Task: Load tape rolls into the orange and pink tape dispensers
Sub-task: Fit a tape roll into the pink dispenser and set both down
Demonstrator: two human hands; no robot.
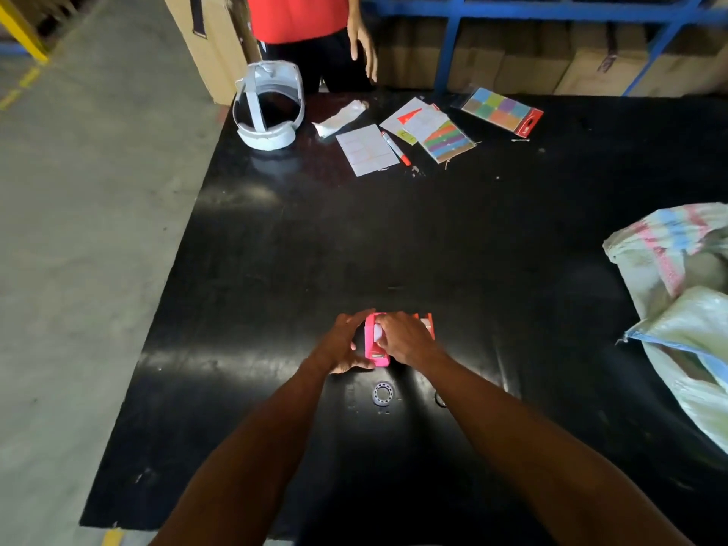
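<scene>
The pink tape dispenser [373, 346] stands on the black table [299, 250] in front of me. My left hand [343, 342] grips its left side. My right hand [405, 340] lies over its top, fingers on a whitish tape roll [378, 332] sitting in the dispenser. Behind my right hand the orange dispenser [427, 323] shows only as a corner. A small clear tape roll [382, 393] lies flat on the table just in front of the pink dispenser. A dark ring [439, 400] peeks out beside my right forearm.
At the far edge lie a white headset [268, 106], paper sheets [366, 149], a red marker [396, 148] and coloured sticky-note packs [502, 111]. Woven sacks [685, 309] cover the right side. A person in a red shirt [303, 17] stands beyond the table.
</scene>
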